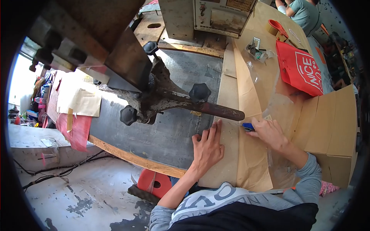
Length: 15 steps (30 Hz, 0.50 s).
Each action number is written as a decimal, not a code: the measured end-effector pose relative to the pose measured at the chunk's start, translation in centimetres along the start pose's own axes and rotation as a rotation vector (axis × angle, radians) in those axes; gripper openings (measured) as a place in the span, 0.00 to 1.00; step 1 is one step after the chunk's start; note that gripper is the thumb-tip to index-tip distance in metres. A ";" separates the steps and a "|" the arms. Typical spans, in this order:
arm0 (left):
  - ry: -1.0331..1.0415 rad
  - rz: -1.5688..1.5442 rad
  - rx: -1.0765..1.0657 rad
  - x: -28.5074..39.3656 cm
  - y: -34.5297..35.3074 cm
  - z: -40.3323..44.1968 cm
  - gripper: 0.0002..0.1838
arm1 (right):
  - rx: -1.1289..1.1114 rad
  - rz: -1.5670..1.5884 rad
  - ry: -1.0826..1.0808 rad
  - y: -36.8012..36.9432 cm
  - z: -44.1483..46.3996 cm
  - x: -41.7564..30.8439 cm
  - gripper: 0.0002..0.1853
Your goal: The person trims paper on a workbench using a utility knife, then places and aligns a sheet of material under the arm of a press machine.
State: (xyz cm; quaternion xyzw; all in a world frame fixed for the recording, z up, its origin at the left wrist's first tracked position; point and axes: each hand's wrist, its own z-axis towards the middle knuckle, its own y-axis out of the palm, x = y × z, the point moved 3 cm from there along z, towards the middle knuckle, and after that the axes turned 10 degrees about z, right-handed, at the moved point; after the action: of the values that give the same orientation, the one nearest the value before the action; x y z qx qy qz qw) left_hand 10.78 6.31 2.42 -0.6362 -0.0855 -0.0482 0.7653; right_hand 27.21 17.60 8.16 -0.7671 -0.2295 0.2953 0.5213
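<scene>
My left hand (208,147) lies on a sheet of grey-brown cardboard (221,171), fingers stretched forward and pressing down. Its fingertips reach a thin, pale straight strip that runs across the board; whether it is a ruler I cannot tell. To the right, my right hand (269,133) is closed around a blue utility knife (248,126). The knife's tip points left, towards the strip and the left fingertips. Brown paper (250,165) lies under and beside the right hand, along the cardboard's edge.
A press arm with black knobs (200,92) and a rounded bar (223,111) hangs just beyond my left hand. At right are an open cardboard box (327,127), a red bag (300,68) and a tape dispenser (276,29). A person (304,15) sits at the far right.
</scene>
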 end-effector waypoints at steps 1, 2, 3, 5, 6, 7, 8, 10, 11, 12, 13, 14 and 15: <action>0.000 -0.005 0.006 -0.1 0.1 0.0 0.41 | 0.000 0.003 -0.001 0.0 0.1 0.0 0.19; 0.001 -0.013 0.012 0.0 0.1 0.0 0.41 | -0.001 0.003 0.002 0.0 0.0 0.1 0.19; 0.000 -0.013 0.006 0.0 0.0 -0.1 0.41 | -0.003 0.006 0.003 0.1 0.0 0.1 0.19; -0.004 -0.014 0.001 0.1 -0.1 0.0 0.41 | -0.006 0.004 0.016 0.0 -0.2 0.2 0.19; -0.006 -0.014 -0.001 0.0 -0.2 -0.1 0.41 | -0.007 0.004 0.021 0.1 -0.2 0.2 0.19; -0.005 -0.017 0.000 0.0 -0.2 0.0 0.41 | 0.010 0.006 0.006 0.2 -0.1 0.3 0.20; -0.001 -0.024 -0.003 0.1 -0.3 0.0 0.41 | 0.026 0.009 -0.004 0.4 -0.2 0.5 0.20; -0.001 -0.042 -0.001 0.3 -0.3 0.2 0.41 | 0.023 -0.004 -0.029 0.0 -0.3 0.9 0.20; -0.001 -0.047 -0.004 0.3 -0.4 0.2 0.41 | 0.004 -0.012 -0.048 -0.5 -0.1 1.0 0.21; 0.001 -0.053 -0.010 0.3 -0.3 0.1 0.40 | -0.010 -0.020 -0.067 -0.7 0.0 1.0 0.21; 0.002 -0.061 -0.014 0.3 -0.2 0.1 0.40 | 0.013 0.012 -0.046 -0.9 -0.1 1.4 0.21; -0.002 -0.070 -0.018 0.3 -0.1 0.1 0.40 | 0.033 0.044 -0.028 -0.9 -0.3 1.9 0.22; -0.018 -0.084 -0.024 0.3 -0.1 0.0 0.40 | 0.050 0.077 -0.010 -0.7 -0.5 2.2 0.22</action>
State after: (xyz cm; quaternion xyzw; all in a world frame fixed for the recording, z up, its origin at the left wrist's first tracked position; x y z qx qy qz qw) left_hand 11.10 6.33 2.60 -0.6415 -0.1182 -0.0757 0.7542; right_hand 29.08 18.97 8.52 -0.7606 -0.1950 0.3249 0.5272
